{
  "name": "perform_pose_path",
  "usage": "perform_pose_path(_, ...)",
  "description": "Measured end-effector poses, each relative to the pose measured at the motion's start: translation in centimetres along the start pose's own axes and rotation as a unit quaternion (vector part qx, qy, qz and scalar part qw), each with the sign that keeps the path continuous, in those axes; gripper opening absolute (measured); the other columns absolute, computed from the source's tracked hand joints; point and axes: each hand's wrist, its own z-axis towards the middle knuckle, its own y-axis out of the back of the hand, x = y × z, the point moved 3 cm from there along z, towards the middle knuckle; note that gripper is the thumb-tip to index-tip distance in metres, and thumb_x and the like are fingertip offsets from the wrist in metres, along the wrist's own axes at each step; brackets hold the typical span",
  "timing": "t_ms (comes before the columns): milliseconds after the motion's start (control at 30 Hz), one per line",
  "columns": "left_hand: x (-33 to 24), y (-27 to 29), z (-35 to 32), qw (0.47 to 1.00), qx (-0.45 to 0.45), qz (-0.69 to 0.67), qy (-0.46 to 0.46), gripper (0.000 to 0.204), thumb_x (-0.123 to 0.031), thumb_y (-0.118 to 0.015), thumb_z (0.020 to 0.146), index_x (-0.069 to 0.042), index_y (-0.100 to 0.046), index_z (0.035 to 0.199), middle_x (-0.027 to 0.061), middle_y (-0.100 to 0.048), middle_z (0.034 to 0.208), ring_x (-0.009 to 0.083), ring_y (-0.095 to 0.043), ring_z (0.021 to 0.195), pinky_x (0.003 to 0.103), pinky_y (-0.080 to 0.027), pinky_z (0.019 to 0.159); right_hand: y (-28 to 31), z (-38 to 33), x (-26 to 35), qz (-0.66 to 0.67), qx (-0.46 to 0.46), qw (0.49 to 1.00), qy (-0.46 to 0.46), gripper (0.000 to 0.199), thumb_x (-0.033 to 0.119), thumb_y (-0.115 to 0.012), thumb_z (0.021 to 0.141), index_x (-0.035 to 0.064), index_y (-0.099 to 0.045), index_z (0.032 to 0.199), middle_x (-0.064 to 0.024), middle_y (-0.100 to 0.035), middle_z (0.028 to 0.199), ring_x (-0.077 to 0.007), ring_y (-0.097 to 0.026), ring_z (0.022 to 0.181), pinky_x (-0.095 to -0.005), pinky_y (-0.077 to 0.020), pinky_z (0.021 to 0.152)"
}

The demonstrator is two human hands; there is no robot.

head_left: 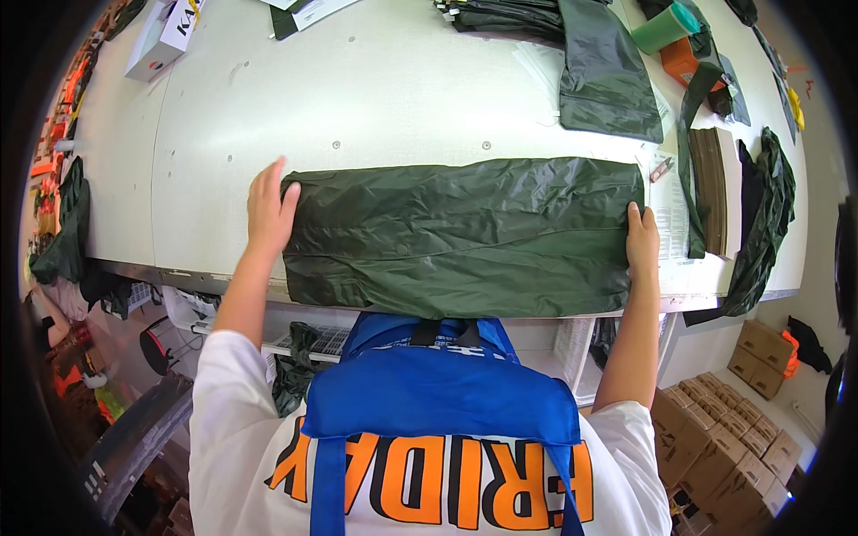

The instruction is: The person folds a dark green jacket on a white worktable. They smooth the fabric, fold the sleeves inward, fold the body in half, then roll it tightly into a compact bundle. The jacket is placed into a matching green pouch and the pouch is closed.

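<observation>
The folded dark green waterproof garment [460,237], a long crinkled rectangle of shiny fabric, lay flat on the pale grey worktable [357,89], its near long edge running along the table's front rim. The left hand [271,207] rested at its left short end, palm down, fingers spread and flat, the fingertips touching the fabric's upper corner; nothing was pinched. The right hand [642,239] sat at the opposite short end, fingers extended along that edge and pressing it rather than closed around it (the thumb was hidden, so how far it curled under could not be told). Both forearms reached up from the lower edge, nearly straight and angled slightly inward.

Beyond the left hand, bare tabletop stretched away to a white cardboard box [161,36] at the far corner. Beyond the right hand, room was tight: printed paper sheets [670,219] lay just beside it, then a dark green strap [690,161] and a stack of olive fabric pieces [712,189]. Past the garment's far edge lay another dark green garment [603,76] and a green tape roll [666,27].
</observation>
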Motion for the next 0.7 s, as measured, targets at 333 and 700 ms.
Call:
perform_pose_path(333, 0.9, -6.0, 1.9, 0.990, 0.087, 0.111, -0.032, 0.024, -0.028, -0.057, 0.089, -0.007, -0.051, 0.081, 0.0133, -0.059, 0.076, 0.0325, -0.057, 0.072, 0.043, -0.044, 0.064, -2.1, 5.3, -3.4, -0.147, -0.096, 0.984, 0.039, 0.047, 0.043, -0.037, 0.097, 0.0011, -0.056, 0.095, -0.0300, -0.059, 0.093, -0.0492, -0.053, 0.090, -0.0507, -0.0421, 0.077)
perform_pose_path(700, -10.7, -4.9, -6.8, 0.970, 0.170, 0.055, -0.167, 0.075, -0.067, -0.046, 0.081, -0.022, -0.035, 0.140, 0.0184, -0.021, 0.149, 0.0429, -0.020, 0.135, 0.059, -0.013, 0.107, 6.5, -3.0, -11.7, 0.322, 0.179, 0.925, -0.089, 0.031, 0.011, -0.062, 0.085, 0.0035, -0.057, 0.115, -0.0005, -0.059, 0.100, -0.0096, -0.053, 0.090, -0.0209, -0.0393, 0.082)
